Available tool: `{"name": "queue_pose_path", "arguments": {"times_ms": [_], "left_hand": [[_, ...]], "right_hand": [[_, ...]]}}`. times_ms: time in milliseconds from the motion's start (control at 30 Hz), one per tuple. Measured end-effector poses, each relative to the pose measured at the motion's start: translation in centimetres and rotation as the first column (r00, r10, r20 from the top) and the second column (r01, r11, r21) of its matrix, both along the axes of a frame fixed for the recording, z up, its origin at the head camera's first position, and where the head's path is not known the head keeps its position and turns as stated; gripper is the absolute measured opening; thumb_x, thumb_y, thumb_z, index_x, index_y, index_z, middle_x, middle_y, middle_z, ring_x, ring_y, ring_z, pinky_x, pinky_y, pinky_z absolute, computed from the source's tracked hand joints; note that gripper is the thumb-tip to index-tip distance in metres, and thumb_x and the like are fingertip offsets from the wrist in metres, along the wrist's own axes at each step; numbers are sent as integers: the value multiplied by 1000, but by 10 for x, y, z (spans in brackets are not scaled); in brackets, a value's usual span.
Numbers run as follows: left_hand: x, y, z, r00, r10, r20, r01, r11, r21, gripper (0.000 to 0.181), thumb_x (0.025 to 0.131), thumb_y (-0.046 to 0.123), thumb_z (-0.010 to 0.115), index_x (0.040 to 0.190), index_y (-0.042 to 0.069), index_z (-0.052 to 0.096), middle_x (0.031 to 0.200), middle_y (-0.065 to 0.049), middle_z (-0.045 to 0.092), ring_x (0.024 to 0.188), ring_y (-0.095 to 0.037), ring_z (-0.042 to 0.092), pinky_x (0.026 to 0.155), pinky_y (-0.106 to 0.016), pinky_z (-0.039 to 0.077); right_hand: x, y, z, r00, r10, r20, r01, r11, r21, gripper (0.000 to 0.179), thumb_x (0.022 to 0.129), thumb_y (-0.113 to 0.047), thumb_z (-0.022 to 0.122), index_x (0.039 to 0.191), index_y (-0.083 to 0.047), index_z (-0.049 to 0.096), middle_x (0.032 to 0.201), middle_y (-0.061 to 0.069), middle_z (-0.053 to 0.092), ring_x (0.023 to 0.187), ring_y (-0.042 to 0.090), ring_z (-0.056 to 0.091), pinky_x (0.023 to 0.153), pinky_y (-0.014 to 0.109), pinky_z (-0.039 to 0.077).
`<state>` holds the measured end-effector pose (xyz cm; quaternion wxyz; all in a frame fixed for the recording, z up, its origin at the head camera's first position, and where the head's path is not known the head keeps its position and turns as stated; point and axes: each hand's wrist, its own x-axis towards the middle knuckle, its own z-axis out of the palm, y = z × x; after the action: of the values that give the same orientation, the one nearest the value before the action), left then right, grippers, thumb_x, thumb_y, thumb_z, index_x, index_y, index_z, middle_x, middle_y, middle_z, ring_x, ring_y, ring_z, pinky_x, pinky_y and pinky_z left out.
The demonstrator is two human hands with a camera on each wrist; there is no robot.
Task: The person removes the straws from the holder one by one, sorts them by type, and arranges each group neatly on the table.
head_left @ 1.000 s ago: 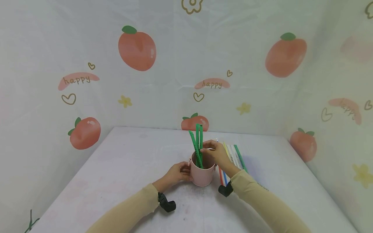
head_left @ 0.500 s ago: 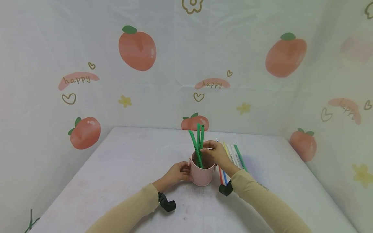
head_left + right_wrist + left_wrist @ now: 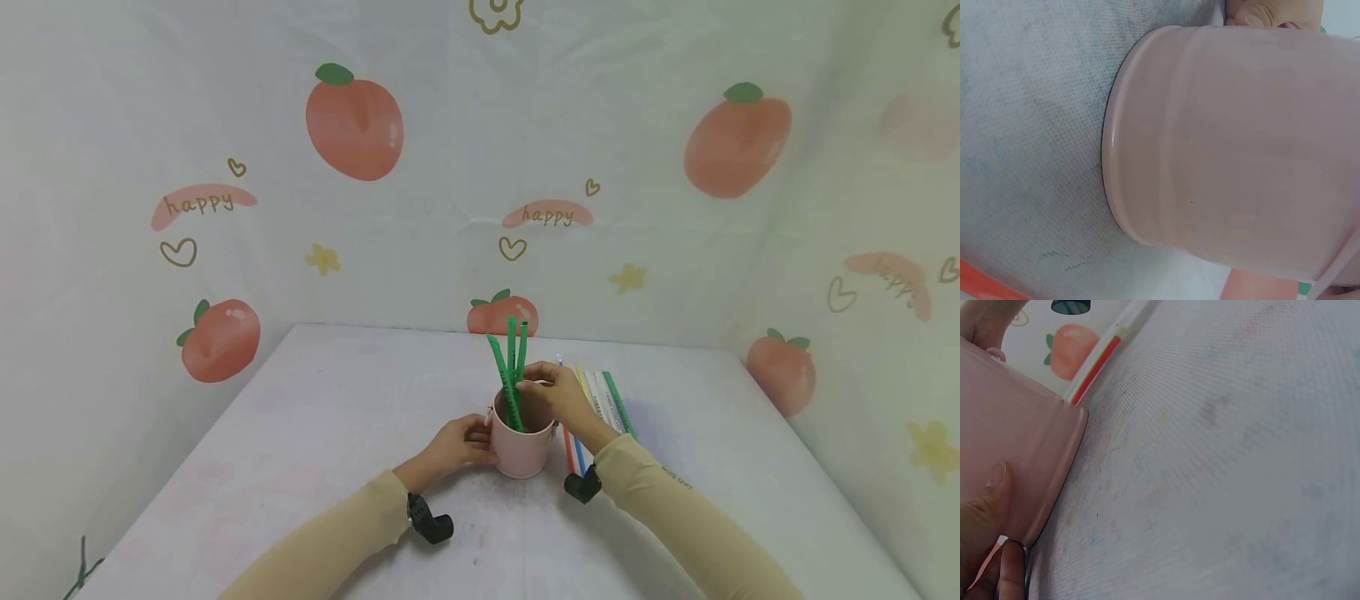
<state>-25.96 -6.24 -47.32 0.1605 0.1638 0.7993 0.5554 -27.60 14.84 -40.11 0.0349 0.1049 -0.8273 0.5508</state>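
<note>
A small pink bucket point(image 3: 521, 454) stands upright on the table, with lugs at its sides. My left hand point(image 3: 453, 443) grips its left side, thumb on the near wall; the thumb point(image 3: 986, 503) also shows in the left wrist view. Two slim green sticks point(image 3: 504, 375) with dark print lean in the bucket. Over the right rim, my right hand point(image 3: 558, 396) pinches a third green stick point(image 3: 522, 346) between thumb and fingers. That stick's lower end is hidden. In the right wrist view the bucket wall point(image 3: 1241, 144) fills most of the picture.
Right of the bucket lies a row of slim sticks, including a green one point(image 3: 617, 400), white ones point(image 3: 597, 396), a yellow one point(image 3: 580, 379) and a red one point(image 3: 567, 450). The right forearm partly covers them. A fruit-printed cloth point(image 3: 420, 233) hangs behind the table point(image 3: 337, 392).
The top of the right-hand green stick has shifted slightly right, away from the middle one, so the sticks are more spread. Both hands and the bucket have hardly moved.
</note>
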Motion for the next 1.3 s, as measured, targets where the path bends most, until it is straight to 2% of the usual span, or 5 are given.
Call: {"name": "queue_pose_path", "arguments": {"times_ms": [267,567,867,1100,1300], "left_hand": [[1,0,2,1000,6,16,-6,1000,1,53,78,5,79,124,-3,55,124,-18,63,115,-30,61,95,-38,54],[2,0,2,1000,8,26,-8,1000,12,53,78,4,79,125,-3,55,124,-19,63,114,-30,62,94,-37,55],[1,0,3,1000,11,22,-11,1000,4,53,78,3,79,124,-3,55,124,-19,63,114,-30,62,94,-36,55],[2,-1,3,1000,-9,17,9,1000,27,52,78,1,78,124,-4,55,123,-21,62,111,-31,63,93,-36,55],[0,0,0,1000,-12,13,12,1000,24,52,78,2,78,124,-4,55,124,-20,62,112,-30,63,93,-35,55]], "right_hand": [[-1,1,-1,1000,20,-8,-20,1000,-8,25,88,-9,70,108,6,66,107,21,69,109,36,63,101,49,49],[20,-8,26,999,7,38,-8,1000,25,23,90,-4,66,107,10,63,107,24,68,106,38,64,97,51,50],[-3,0,0,999,10,38,-10,1000,9,25,89,-12,69,108,4,66,107,18,69,107,34,64,99,50,50],[-5,2,-3,998,9,62,-8,1000,-11,24,90,-14,69,106,3,66,105,13,71,108,30,64,98,49,50],[-8,6,-2,998,22,63,-18,998,-65,25,89,-14,69,105,5,66,99,6,71,96,13,63,92,35,52]]}}
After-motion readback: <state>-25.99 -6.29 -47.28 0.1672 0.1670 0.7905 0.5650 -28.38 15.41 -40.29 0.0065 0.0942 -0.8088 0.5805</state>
